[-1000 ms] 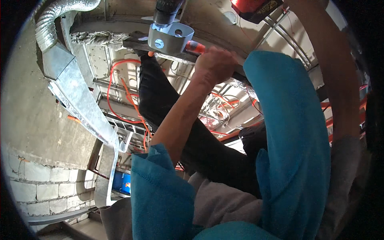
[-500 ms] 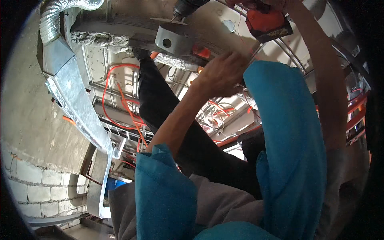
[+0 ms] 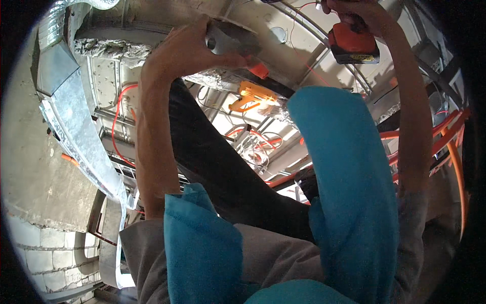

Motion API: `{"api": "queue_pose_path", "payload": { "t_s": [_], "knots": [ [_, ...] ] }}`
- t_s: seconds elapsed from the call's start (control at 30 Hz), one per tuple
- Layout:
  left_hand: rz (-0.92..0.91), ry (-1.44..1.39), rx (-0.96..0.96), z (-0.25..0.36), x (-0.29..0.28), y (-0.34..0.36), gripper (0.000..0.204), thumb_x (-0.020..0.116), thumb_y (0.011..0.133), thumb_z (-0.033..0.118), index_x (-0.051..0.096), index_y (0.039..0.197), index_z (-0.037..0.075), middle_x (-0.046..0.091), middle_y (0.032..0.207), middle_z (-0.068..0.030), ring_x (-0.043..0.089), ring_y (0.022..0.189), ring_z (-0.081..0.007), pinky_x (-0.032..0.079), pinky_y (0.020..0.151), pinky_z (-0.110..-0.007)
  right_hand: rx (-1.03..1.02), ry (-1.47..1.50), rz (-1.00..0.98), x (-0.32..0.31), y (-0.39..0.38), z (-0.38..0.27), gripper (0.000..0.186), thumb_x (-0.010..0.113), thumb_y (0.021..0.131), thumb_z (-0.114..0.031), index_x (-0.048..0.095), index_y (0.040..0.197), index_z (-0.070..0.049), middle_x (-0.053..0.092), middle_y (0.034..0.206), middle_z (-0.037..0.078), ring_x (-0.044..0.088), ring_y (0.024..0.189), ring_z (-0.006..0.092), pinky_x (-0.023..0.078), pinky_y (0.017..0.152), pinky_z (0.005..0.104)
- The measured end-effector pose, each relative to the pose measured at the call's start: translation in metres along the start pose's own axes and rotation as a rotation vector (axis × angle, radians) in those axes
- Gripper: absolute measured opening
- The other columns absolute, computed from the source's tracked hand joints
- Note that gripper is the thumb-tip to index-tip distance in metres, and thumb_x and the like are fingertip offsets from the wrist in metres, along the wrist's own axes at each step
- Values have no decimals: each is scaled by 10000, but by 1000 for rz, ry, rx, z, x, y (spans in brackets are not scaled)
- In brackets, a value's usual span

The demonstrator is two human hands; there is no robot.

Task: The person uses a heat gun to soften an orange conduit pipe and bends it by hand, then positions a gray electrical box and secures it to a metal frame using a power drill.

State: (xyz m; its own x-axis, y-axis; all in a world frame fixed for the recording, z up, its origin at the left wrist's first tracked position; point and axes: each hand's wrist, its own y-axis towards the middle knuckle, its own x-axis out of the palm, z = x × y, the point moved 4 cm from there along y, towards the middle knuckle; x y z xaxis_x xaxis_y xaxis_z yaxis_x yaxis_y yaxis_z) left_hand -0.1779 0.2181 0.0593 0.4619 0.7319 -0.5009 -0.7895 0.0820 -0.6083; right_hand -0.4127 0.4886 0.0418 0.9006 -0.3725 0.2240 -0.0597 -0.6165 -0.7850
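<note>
My left hand (image 3: 185,50) is raised at the upper left, thumb and fingers wrapped round a grey piece (image 3: 235,40) with a round hole. The hand hides part of that piece, which sits against the long concrete beam (image 3: 139,31). By my thumb tip is a small red-orange part (image 3: 258,69). At the upper right my right hand (image 3: 372,16) is closed on the handle of a cordless drill. The drill's red and black battery (image 3: 353,44) hangs below the hand. Most of the drill's front lies beyond the top edge, its bit out of sight.
A shiny metal duct (image 3: 88,119) runs down the left beside a plastered wall (image 3: 30,152). An orange-yellow object (image 3: 253,96) shows below the beam. Beneath are metal framing, tangled cables (image 3: 255,149) and red tubing (image 3: 117,119). My dark trouser leg (image 3: 217,167) crosses the middle.
My left hand has moved up and left onto the grey piece. The drill has moved up and right, away from that piece. The orange-yellow object has come into sight.
</note>
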Motion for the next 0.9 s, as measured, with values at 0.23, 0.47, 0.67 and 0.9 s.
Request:
{"api": "queue_pose_path", "payload": {
  "t_s": [0.23, 0.47, 0.67, 0.9],
  "knots": [
    [393, 67, 77, 20, 9, -28, 1125, 956, 515, 612, 512, 1271, -92, 708, 1094, -227, 693, 1083, -366, 328, 1188, -459, -87, -29, 38, -10, -23, -7, 196, 827, 900, -207, 733, 983, -57, 620, 693, -15, 499, 508, 70, 428, 459, 268],
    [792, -18, 150, 25, 37, -40, 1133, 943, 556, 578, 407, 1347, -31, 661, 1065, -156, 673, 1071, -310, 103, 1252, -548, -61, -255, 281, -28, -34, -3, 207, 740, 876, -177, 671, 1001, -27, 664, 848, 35, 476, 574, 49, 406, 536, 233],
    [788, -1, 163, 6, 43, -44, 983, 906, 574, 563, 553, 1389, 142, 648, 1142, -86, 603, 1131, -278, 139, 1226, -534, -91, -257, 49, 6, -1, -25, 239, 800, 844, -197, 700, 991, -38, 657, 800, 13, 521, 592, 53, 409, 526, 241],
    [894, -24, 216, 1, 52, -27, 863, 884, 547, 549, 654, 1297, 189, 663, 1128, -28, 595, 1107, -230, 231, 1158, -497, 11, -349, -23, -28, 9, -7, 216, 791, 859, -191, 715, 1001, -47, 611, 727, -18, 478, 558, 44, 373, 496, 241]
  ]
}}
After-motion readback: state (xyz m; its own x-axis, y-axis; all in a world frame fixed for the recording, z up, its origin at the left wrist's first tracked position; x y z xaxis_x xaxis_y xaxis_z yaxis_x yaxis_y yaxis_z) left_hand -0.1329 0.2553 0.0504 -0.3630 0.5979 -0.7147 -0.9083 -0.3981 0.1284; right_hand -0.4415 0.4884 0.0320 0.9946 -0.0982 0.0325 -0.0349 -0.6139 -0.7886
